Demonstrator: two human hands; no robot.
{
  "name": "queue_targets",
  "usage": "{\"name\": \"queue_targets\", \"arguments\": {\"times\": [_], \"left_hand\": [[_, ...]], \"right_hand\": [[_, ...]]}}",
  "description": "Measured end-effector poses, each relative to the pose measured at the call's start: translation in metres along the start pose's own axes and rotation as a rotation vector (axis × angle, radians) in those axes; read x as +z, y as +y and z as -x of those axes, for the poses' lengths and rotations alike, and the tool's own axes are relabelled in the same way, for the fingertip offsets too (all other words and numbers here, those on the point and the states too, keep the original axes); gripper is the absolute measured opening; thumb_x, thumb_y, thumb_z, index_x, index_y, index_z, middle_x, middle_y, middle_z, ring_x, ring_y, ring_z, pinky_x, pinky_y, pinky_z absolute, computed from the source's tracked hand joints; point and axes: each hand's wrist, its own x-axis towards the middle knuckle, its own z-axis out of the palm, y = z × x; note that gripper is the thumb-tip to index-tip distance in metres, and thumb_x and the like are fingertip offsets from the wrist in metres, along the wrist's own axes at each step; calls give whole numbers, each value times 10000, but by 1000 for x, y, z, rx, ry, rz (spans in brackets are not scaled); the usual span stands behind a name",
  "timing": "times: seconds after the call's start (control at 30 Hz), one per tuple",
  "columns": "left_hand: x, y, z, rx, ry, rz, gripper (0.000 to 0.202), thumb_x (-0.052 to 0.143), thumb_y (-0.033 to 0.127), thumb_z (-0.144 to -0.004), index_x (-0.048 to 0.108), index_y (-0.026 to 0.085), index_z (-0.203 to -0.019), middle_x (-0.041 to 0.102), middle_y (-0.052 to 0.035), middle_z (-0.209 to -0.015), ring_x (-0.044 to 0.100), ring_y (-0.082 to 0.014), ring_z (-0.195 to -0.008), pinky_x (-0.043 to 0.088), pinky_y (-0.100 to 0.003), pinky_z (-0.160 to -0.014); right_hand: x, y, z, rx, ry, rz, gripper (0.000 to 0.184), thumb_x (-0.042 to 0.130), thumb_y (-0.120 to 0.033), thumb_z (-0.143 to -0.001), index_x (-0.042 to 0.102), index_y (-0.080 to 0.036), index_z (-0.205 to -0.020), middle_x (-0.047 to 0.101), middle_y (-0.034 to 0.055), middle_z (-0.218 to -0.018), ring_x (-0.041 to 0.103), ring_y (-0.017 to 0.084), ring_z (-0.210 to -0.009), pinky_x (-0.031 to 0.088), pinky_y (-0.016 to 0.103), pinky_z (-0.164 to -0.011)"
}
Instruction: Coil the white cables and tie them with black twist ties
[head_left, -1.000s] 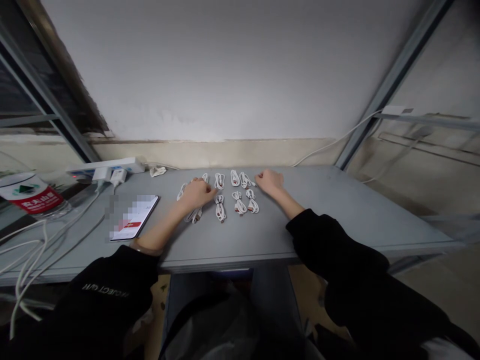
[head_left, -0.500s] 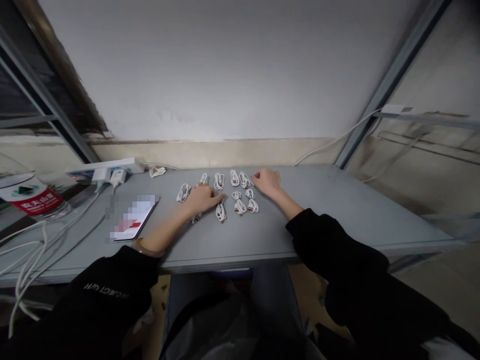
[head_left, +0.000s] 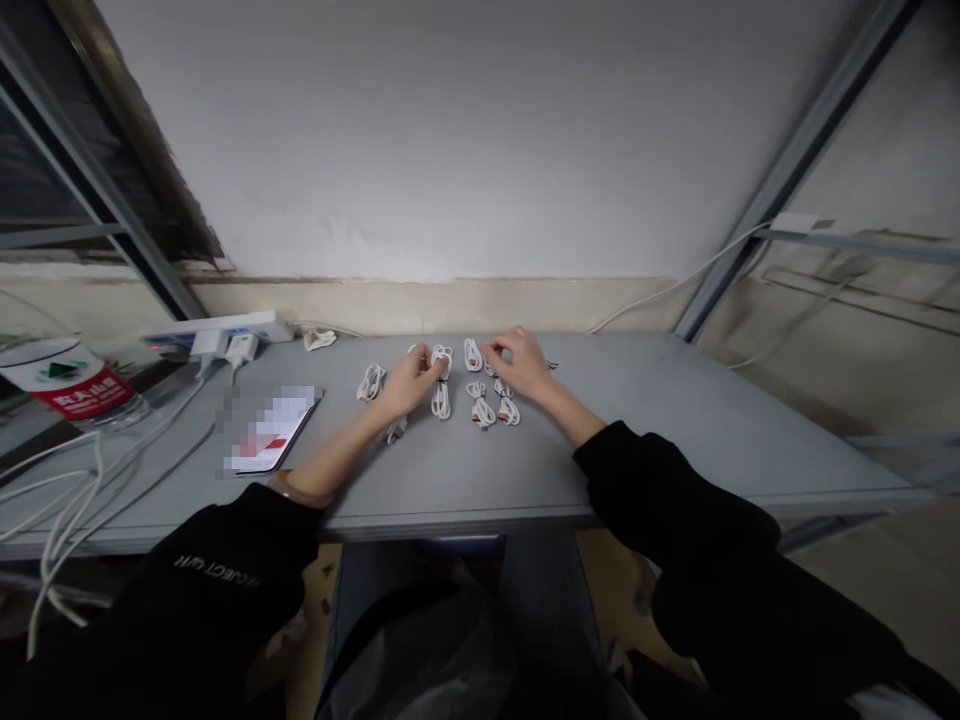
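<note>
A: Where's passable?
B: Right part of table [head_left: 720, 440], past the right hand [head_left: 516, 358]: wide run. Near strip between the forearms [head_left: 576, 415] too, up to the coiled cables [head_left: 480, 405].
A: Through the coils?
B: One narrow lane, middle column vs the two right columns. Far row partly under the right hand and left hand [head_left: 417, 378].
A: Blockers?
B: Wall [head_left: 450, 160] at far side. Left: phone [head_left: 289, 425], then loose cords [head_left: 100, 475], bottle [head_left: 82, 390]; power strip [head_left: 268, 326] with plugs [head_left: 210, 345] farther back.

Some cable bundles [head_left: 395, 431] partly covered; phone screen [head_left: 276, 432] partly pixelated.
</note>
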Motion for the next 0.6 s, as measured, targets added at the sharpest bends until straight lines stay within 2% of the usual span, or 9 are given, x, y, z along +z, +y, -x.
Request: {"name": "queue_targets", "arguments": {"times": [0.13,0.27,0.43,0.6], "left_hand": [[3,-1,-2,-53,-6,253,230,503,373,-901,381,227,-773,501,66,-592,491,-109,-563,374,-217,-572],[3,9,3,-115,-21,311,223,514,349,-913,396,225,-770,470,70,-542,459,-100,-509,343,-213,-527],[1,24,12,-143,-25,315,236,559,292,-901,401,218,-742,449,66,-507,429,-86,-482,296,-212,-501],[3,22,9,-195,-35,440,145,610,292,-858,492,209,-864,532,56,-572,510,-98,-547,373,-206,-565]], "right_hand": [[-1,-12,5,-165,17,-94,227,561,-388,-901,630,-207,-783,629,25,-731,514,196,-809,407,337,-816],[5,-25,11,-298,-6,-129,284,625,-493,-861,641,-214,-911,614,23,-759,518,199,-812,425,350,-802],[20,-31,15,-348,-27,-132,212,552,-389,-935,602,-227,-808,594,16,-750,522,192,-802,425,356,-788],[22,-27,14,-322,2,-138,228,487,-307,-969,593,-218,-789,597,24,-753,523,195,-808,422,357,-781]]}}
